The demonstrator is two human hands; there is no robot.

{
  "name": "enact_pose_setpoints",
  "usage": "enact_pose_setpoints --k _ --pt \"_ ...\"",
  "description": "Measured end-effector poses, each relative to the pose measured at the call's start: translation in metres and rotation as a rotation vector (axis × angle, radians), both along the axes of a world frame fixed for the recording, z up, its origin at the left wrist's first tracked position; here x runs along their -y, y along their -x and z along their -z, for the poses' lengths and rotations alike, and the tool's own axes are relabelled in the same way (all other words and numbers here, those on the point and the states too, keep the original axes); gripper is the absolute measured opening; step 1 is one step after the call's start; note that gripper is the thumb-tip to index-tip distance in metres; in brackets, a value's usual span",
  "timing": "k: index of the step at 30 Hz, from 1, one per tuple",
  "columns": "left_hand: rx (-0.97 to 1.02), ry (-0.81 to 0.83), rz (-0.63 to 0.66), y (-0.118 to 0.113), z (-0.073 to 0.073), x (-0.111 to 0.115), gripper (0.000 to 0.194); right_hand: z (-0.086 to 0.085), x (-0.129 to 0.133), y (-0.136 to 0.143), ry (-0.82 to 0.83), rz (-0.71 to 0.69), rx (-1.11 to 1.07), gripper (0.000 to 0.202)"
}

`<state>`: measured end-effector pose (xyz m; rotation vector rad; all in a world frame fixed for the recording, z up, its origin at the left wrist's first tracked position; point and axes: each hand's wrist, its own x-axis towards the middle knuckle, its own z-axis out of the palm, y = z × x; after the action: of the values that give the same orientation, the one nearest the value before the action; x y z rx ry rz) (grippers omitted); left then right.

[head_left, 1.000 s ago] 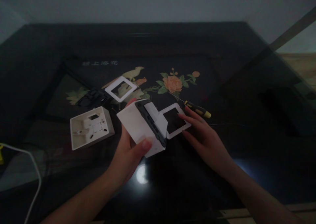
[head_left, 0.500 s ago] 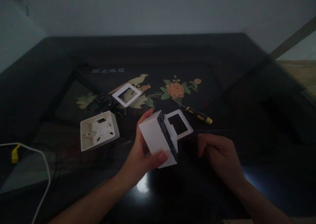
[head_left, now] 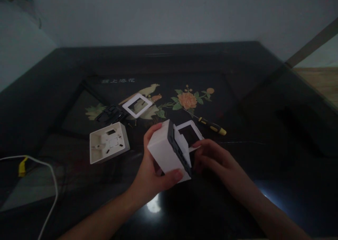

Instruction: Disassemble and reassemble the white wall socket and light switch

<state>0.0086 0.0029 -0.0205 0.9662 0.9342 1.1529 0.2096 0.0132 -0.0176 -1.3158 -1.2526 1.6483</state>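
Note:
My left hand (head_left: pixel 155 173) is closed around a white wall-switch box (head_left: pixel 161 148), its thumb on the near side and its fingers behind. Along the box's right-facing side runs a dark grey mounting plate (head_left: pixel 179 152), with a white flap-like panel (head_left: pixel 185 146) in front of it. Just beyond, a white square cover frame (head_left: pixel 191 123) lies on the table, partly hidden by the box. My right hand (head_left: pixel 213 155) has its bent fingers at the frame's near right corner, covering it. The fingers look closed on that edge.
To the left lie a second, open-topped white box (head_left: pixel 125 141), a dark plate (head_left: pixel 111 114), another white frame (head_left: pixel 128 108) and small screws (head_left: pixel 135 122). A black-and-yellow screwdriver (head_left: pixel 212 125) rests at the right. A white cable (head_left: pixel 54 180) with a yellow tag (head_left: pixel 22 167) crosses the left side.
My right hand has moved left and forward from beside the frame to its near corner. My left hand still holds the box, nearly unmoved. The view has shifted slightly.

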Motion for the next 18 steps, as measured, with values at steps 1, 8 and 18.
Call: enact_pose_setpoints --k 1,8,18 --pt "-0.036 -0.052 -0.022 0.001 0.000 0.001 0.091 0.000 0.002 0.002 0.083 -0.032 -0.083 0.033" --pt "-0.267 -0.345 0.086 0.003 0.002 0.009 0.094 0.007 0.017 0.013 0.408 -0.124 -0.500 0.076" --pt "-0.665 -0.594 0.291 0.016 -0.009 -0.008 0.088 -0.008 -0.002 -0.006 0.013 -0.044 -0.131 0.038"
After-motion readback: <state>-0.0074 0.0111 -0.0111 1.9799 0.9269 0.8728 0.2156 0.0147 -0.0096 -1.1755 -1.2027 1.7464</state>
